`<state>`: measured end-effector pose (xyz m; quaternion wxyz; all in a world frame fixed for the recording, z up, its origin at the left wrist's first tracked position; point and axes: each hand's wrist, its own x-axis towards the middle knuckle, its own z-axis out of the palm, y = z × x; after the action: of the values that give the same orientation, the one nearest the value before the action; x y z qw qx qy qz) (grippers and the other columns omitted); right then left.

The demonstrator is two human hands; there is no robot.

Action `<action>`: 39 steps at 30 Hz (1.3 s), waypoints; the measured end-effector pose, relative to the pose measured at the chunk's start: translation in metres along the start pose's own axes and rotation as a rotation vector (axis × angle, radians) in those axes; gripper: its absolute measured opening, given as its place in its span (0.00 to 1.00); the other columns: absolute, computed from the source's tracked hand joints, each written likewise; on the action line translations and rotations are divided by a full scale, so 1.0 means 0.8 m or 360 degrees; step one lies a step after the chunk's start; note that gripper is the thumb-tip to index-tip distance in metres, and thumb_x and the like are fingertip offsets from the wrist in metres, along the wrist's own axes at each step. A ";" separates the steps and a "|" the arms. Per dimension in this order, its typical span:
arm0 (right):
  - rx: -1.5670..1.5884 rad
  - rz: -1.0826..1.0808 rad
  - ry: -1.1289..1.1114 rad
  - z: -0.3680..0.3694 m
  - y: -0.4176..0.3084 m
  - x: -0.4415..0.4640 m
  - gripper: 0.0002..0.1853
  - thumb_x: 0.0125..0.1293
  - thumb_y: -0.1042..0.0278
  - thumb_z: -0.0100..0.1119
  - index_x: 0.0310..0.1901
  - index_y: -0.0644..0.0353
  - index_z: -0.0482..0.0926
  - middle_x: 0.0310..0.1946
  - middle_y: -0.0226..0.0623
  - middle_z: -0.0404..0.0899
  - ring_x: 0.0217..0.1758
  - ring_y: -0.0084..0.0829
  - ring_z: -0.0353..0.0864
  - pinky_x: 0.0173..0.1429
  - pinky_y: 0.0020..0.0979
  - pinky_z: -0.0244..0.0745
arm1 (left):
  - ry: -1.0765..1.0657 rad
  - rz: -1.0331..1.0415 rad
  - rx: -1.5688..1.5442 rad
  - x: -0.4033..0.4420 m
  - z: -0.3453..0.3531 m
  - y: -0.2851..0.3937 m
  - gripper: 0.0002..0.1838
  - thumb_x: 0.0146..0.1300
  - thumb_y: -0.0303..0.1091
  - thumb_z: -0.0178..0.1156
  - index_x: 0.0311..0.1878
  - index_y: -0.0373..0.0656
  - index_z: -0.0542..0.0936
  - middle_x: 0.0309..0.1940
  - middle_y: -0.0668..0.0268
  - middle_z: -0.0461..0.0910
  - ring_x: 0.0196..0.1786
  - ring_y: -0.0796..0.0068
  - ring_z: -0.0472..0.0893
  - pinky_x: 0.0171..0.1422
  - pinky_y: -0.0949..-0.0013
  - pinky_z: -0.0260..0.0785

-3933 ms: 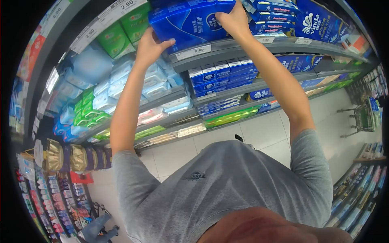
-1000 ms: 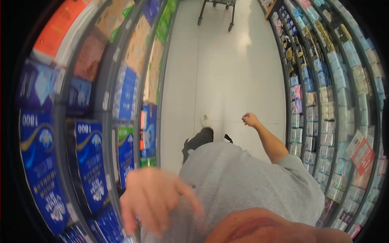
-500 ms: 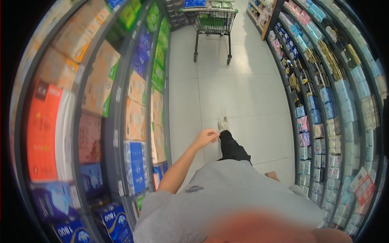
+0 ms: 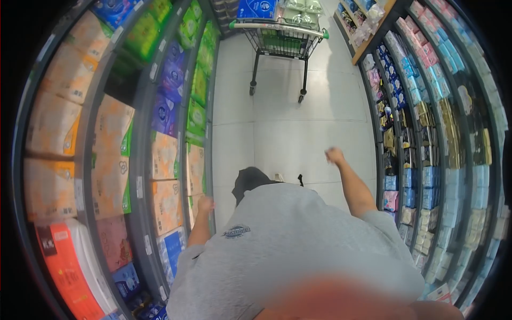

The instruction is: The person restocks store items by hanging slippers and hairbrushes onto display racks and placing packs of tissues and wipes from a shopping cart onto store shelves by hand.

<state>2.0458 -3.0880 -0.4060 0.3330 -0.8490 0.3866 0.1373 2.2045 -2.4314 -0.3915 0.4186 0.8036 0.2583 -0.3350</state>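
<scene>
Cart (image 4: 292, 28) well ahead
Right hand (image 4: 334, 156) curled narrow; left hand (image 4: 205, 203), grip unclear, best kept off nearby peach packs (image 4: 167, 202).

Head-worn camera looks forward and down, torso (image 4: 309, 221) close below.

Pale, glossy floor tiles (image 4: 296, 144) with thin joints pave a supermarket aisle between dark-grey left shelving (image 4: 142, 146) and similar right shelving (image 4: 378, 181). White price labels (image 4: 140, 186) dot the left edges; a wood-edged display rack (image 4: 375, 37) stands farther off, and light glints on the tiles
</scene>
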 end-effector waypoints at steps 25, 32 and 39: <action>0.0613 -0.0565 0.0710 -0.352 -0.651 0.505 0.24 0.54 0.59 0.65 0.46 0.72 0.77 0.38 0.54 0.82 0.42 0.43 0.83 0.49 0.37 0.76 | -0.0099 0.1882 -0.0039 0.300 0.219 1.144 0.33 0.51 0.48 0.72 0.54 0.33 0.75 0.49 0.49 0.79 0.51 0.62 0.80 0.54 0.64 0.72; 0.0437 -0.0353 0.0349 -0.395 -0.732 0.563 0.40 0.50 0.53 0.72 0.58 0.75 0.69 0.51 0.57 0.78 0.53 0.41 0.81 0.57 0.34 0.74 | -0.0176 0.1387 -0.0065 0.350 0.295 1.206 0.46 0.49 0.53 0.73 0.62 0.26 0.67 0.57 0.46 0.73 0.58 0.60 0.76 0.62 0.65 0.67; 0.0993 -0.0491 0.0198 -0.355 -0.705 0.678 0.54 0.42 0.63 0.78 0.68 0.64 0.52 0.49 0.50 0.79 0.49 0.39 0.81 0.54 0.34 0.76 | -0.0839 0.1148 0.0150 0.335 0.282 1.224 0.31 0.45 0.37 0.77 0.52 0.36 0.76 0.46 0.61 0.81 0.48 0.70 0.80 0.55 0.68 0.71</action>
<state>2.8202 -3.3145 -0.2029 0.5691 -0.7614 0.2968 -0.0912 2.9850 -3.0911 -0.2001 0.5232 0.7476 -0.1693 -0.3724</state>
